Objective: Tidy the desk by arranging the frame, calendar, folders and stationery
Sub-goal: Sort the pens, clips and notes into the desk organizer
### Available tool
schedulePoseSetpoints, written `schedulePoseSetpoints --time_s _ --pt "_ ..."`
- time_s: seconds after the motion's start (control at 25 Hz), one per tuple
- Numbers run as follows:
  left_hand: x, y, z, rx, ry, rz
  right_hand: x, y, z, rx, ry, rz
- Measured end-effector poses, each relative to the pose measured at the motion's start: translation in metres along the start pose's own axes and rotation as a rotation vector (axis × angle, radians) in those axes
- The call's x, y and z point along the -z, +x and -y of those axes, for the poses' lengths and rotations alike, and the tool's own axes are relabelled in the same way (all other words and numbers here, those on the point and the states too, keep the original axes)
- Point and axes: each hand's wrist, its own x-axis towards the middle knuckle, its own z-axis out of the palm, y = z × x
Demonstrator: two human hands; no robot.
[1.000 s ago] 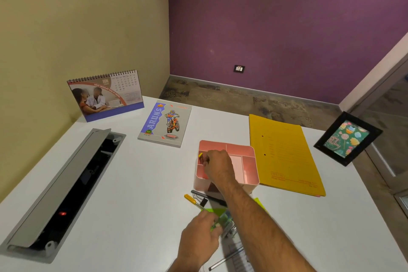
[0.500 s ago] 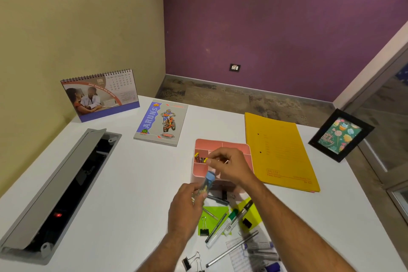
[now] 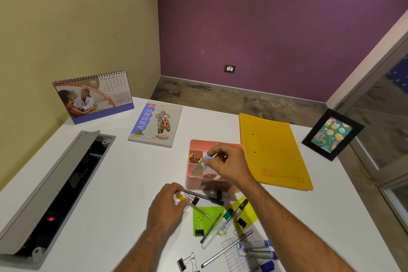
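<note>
**Sorting stationery into the pink organizer**

Holding: right hand (image 3: 229,165) over the pink organizer (image 3: 215,166), fingers pinched on a small blue item (image 3: 207,157); what it is cannot be made out. A pale blurred piece hangs below it into the front compartment. Half a second ago the left hand held this item up to the right; the left is now down on the tabletop (image 3: 123,183).

Organizer: divided compartments. Left rear compartment holds small clips (image 3: 194,158), yellow and dark. Other compartments partly hidden by the right hand.

Left hand (image 3: 167,207): fingers curled round a pen (image 3: 198,207) with a yellow end, just before the organizer.

Loose near the hands: green notes (image 3: 207,216), markers (image 3: 229,219), binder clips (image 3: 198,227), more pens (image 3: 256,247) cut off at the lower edge.

Arranged: calendar (image 3: 93,96) standing far left; notebook (image 3: 155,123) flat beside it; yellow folder (image 3: 273,150) right of the organizer; frame (image 3: 332,133) upright at the far right corner.

Cable tray (image 3: 55,194): lid open, left side, interior dark.
</note>
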Motion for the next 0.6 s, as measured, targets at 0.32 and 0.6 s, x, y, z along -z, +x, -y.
schedulePoseSetpoints --time_s 0.32,0.6 --pt "-0.002 0.005 0.033 -0.186 0.565 0.139 -0.031 0.005 -0.011 0.097 -0.436 0.169" --pt "-0.005 0.004 0.049 -0.287 0.659 0.096 -0.046 0.004 -0.026 0.093 -0.639 0.286"
